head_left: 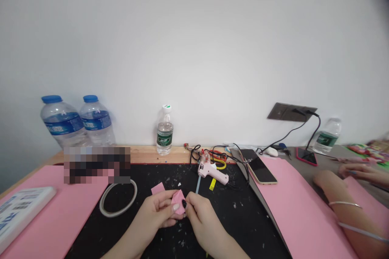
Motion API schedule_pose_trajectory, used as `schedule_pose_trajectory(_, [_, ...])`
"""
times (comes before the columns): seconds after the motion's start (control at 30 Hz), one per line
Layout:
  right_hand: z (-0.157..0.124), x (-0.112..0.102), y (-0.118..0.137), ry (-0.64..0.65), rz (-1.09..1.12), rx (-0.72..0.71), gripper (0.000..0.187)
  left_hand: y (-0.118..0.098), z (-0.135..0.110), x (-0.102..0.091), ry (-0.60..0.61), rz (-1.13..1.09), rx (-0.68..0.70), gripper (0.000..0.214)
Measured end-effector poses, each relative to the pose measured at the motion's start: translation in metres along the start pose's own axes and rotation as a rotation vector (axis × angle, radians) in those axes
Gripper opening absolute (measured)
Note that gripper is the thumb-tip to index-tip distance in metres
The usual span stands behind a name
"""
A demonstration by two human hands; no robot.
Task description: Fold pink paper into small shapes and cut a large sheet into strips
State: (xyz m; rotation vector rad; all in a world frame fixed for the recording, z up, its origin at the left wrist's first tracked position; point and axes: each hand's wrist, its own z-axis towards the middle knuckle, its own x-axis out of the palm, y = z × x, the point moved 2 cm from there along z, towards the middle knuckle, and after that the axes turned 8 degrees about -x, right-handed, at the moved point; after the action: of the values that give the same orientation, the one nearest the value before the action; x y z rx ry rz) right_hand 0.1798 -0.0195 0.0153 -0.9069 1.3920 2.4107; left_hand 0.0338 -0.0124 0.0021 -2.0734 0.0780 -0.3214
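Note:
My left hand point(158, 210) and my right hand point(202, 214) meet over the black mat point(243, 218), both pinching a small folded pink paper piece point(178, 201) between thumbs and fingertips. Another small pink scrap point(157, 188) lies flat on the mat just behind my left hand. A pink glue gun point(212, 172) lies on its side behind my right hand, its glue stick pointing toward my fingers. A ring of clear tape point(118, 198) lies to the left of my left hand.
Pink sheets point(48, 226) point(291, 210) flank the mat. Two large bottles point(62, 123) and a small bottle point(164, 131) stand at the wall. A phone point(258, 165), cables, scissors point(217, 157) and a white box point(18, 210) lie around. Another person's arm point(349, 206) rests at right.

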Motion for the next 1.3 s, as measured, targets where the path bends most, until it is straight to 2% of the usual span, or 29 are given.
schedule_pose_trajectory(0.23, [0.001, -0.002, 0.003, 0.011, 0.008, -0.002, 0.022, 0.001, 0.001, -0.001, 0.012, -0.002, 0.033, 0.051])
schedule_pose_trajectory(0.37, [0.002, -0.004, 0.002, -0.038, 0.046, -0.019, 0.023, -0.001, -0.001, 0.000, 0.004, -0.032, 0.030, 0.049])
schedule_pose_trajectory(0.47, [0.003, -0.009, 0.000, -0.125, 0.033, 0.007, 0.019, -0.004, -0.004, 0.002, 0.031, -0.080, 0.023, 0.047])
schedule_pose_trajectory(0.57, [0.002, -0.015, -0.002, -0.240, 0.022, 0.009, 0.015, -0.004, -0.005, 0.003, 0.102, -0.179, -0.036, 0.050])
schedule_pose_trajectory(0.67, [0.001, -0.018, -0.001, -0.285, 0.061, -0.051, 0.014, -0.002, -0.004, 0.004, 0.186, -0.267, -0.155, 0.053])
schedule_pose_trajectory(0.73, [0.002, -0.017, 0.000, -0.271, 0.084, -0.112, 0.014, -0.002, -0.005, 0.003, 0.205, -0.281, -0.198, 0.051])
schedule_pose_trajectory(0.87, [0.003, -0.014, 0.002, -0.230, 0.102, -0.189, 0.016, -0.004, -0.006, 0.001, 0.171, -0.299, -0.165, 0.041])
schedule_pose_trajectory(1.17, [0.007, -0.014, 0.004, -0.134, 0.133, -0.161, 0.035, -0.005, -0.003, -0.002, 0.049, -0.284, -0.001, 0.037])
schedule_pose_trajectory(1.3, [0.007, -0.012, 0.005, -0.123, 0.143, -0.160, 0.030, -0.002, -0.001, -0.001, 0.056, -0.243, 0.015, 0.040])
